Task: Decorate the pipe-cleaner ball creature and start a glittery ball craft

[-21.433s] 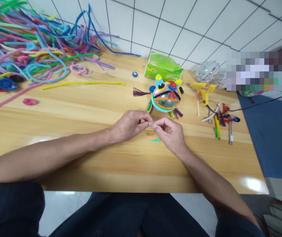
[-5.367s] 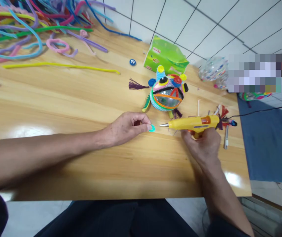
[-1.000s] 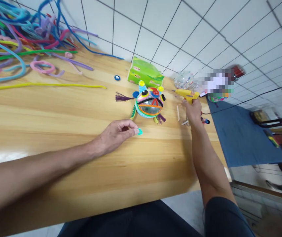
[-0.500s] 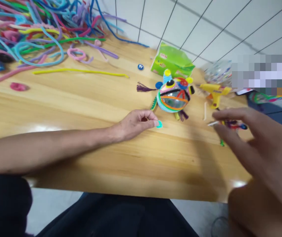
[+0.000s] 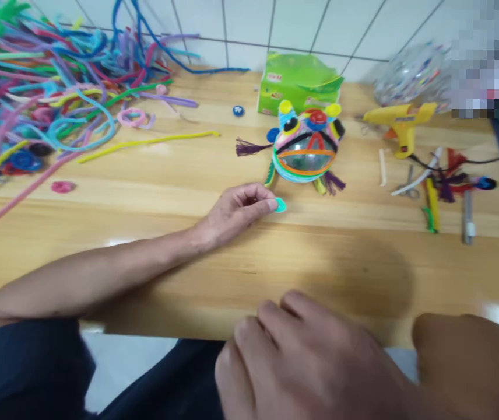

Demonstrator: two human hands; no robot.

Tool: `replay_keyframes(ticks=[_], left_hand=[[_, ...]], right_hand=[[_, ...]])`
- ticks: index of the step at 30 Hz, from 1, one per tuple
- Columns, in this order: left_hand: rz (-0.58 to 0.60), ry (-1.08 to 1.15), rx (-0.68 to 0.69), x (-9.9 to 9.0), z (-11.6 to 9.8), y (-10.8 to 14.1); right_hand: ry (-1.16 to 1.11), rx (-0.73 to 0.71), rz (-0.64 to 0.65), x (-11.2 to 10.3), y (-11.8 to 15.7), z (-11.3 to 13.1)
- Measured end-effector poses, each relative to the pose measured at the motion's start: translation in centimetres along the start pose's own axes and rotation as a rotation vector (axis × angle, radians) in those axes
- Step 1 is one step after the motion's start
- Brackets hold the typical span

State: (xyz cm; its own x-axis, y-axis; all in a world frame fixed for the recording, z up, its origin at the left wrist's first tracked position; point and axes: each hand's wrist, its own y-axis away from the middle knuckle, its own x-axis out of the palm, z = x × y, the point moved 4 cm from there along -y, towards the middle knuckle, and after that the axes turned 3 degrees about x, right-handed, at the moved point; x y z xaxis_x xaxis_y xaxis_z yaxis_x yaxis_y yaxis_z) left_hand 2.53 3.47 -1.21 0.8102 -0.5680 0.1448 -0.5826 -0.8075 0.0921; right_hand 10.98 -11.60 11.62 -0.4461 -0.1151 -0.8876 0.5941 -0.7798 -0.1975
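Note:
Between the thumb and fingertips of my left hand [image 5: 241, 213] is a small teal disc [image 5: 280, 205], held just above or on the wooden table. Beyond it stands a round decorated figure [image 5: 306, 146] with yellow-tipped horns, a red nose, an orange-edged mouth and purple tassels. My right hand [image 5: 293, 356] is near the camera at the table's front edge, its fingers curled. What its fingers hold, if anything, is hidden.
Pipe cleaners [image 5: 78, 76] are heaped at the back left. A green packet [image 5: 297, 81] stands behind the figure. At the right are a yellow glue gun [image 5: 402, 125] with a black cord, white sticks, small scissors and a cutter [image 5: 468, 219].
My right hand has moved from the right side of the table to the front edge, and its fingers have curled. My left hand still holds the teal disc. The view has shifted.

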Motion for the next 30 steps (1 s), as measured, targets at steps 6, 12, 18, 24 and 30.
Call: replay_keyframes(ticks=[6,12,18,24,30], left_hand=[[-0.021,0.048,-0.02,0.1,0.2,-0.1],[-0.05,0.012,0.005,0.2,-0.2,0.0],[0.013,-0.055,0.077,0.4,-0.3,0.3],[0.028,-0.091,0.064,0.5,-0.3,0.3],[0.023,-0.014,-0.005,0.5,-0.2,0.0]], right_hand=[[-0.284,0.622,-0.217,0.3,1.1,-11.7],[-0.767,0.709,-0.378,4.1,1.5,-16.5],[-0.808,0.696,-0.38,5.6,1.3,-15.7],[-0.651,0.691,-0.325,3.5,0.8,-16.3],[-0.386,0.538,-0.166,1.1,6.7,-6.4]])
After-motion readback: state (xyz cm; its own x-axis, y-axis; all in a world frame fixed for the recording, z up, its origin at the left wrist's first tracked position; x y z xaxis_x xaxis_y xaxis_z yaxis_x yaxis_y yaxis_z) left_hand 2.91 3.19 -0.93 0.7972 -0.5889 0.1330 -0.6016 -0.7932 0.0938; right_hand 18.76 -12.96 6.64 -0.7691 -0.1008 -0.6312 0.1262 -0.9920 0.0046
